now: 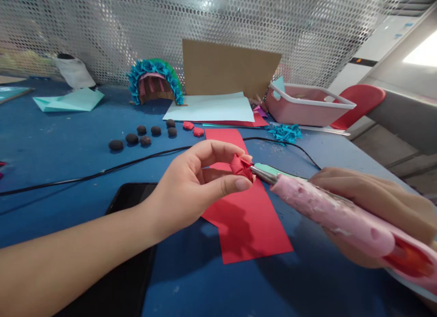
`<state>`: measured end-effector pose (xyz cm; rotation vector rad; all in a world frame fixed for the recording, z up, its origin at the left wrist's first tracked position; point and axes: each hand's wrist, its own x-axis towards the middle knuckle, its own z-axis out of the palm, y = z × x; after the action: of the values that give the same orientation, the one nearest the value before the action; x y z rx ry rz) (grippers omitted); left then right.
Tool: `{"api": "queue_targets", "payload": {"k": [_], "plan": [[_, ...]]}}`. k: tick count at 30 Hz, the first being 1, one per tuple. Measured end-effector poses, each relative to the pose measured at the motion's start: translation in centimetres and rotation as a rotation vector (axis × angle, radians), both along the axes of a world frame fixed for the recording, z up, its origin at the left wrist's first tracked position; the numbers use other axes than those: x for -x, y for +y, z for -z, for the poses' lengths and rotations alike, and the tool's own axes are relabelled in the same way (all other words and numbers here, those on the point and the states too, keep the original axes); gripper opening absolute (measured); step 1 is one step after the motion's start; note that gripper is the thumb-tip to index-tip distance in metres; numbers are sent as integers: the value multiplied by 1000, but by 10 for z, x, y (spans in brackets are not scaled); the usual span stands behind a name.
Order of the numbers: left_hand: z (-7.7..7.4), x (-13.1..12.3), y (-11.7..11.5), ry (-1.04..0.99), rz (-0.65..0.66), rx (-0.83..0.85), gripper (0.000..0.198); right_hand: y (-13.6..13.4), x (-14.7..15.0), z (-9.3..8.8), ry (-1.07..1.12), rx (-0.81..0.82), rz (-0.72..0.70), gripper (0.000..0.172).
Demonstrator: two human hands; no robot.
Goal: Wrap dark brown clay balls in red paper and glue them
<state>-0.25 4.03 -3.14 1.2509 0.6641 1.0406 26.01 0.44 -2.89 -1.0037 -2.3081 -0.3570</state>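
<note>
Between the thumb and fingers of my left hand is a small folded red paper piece. My right hand is wrapped round a pink hot glue gun, whose metal nozzle points left and meets the right side of the folded piece. Part of the right hand is hidden behind the gun. Strips of red paper lie on the blue table under both hands. Behind the nozzle a light green piece shows on the table.
Several dark round balls and two small red paper pieces lie beyond my left hand. A black cable crosses the table. A black phone lies under my left forearm. Farther back stand a blue-fringed arch and a pink basket.
</note>
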Motion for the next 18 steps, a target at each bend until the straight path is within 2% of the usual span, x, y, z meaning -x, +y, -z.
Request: {"api": "queue_targets", "payload": {"k": [2, 6, 9, 18], "plan": [[-1, -1, 0, -9, -10, 8, 26, 1, -4, 2, 1, 12, -3, 19], [-3, -1, -1, -12, 6, 54, 27, 2, -8, 4, -61, 59, -104, 22], [-3, -1, -2, 4, 24, 96, 27, 1, -6, 3, -27, 19, -48, 22], [-2, -2, -2, -44, 56, 101, 28, -1, 5, -1, 24, 16, -63, 18]]}}
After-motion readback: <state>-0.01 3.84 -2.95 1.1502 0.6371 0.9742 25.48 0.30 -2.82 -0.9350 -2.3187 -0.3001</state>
